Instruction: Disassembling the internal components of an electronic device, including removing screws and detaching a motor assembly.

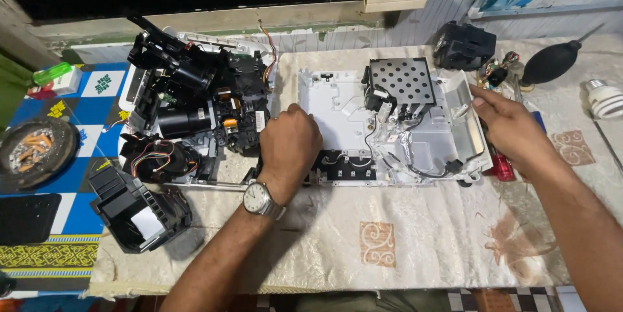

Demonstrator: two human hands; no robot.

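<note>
white chassis [337, 101], black perforated plate [402, 81], beige patterned cloth [389, 234]

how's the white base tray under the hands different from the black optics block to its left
The white base tray lies flat and shallow, mostly stripped, with a perforated metal plate and a few wires; the black optics block stands taller, densely packed with lens barrels and parts. The tray is pale and open; the block is dark and bulky. The left hand rests on the tray's left end and the right hand grips its right edge; neither hand holds the block. Both sit on the cream cloth.

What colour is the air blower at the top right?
The air blower is black, seen in the head view, beyond the right hand.
</note>
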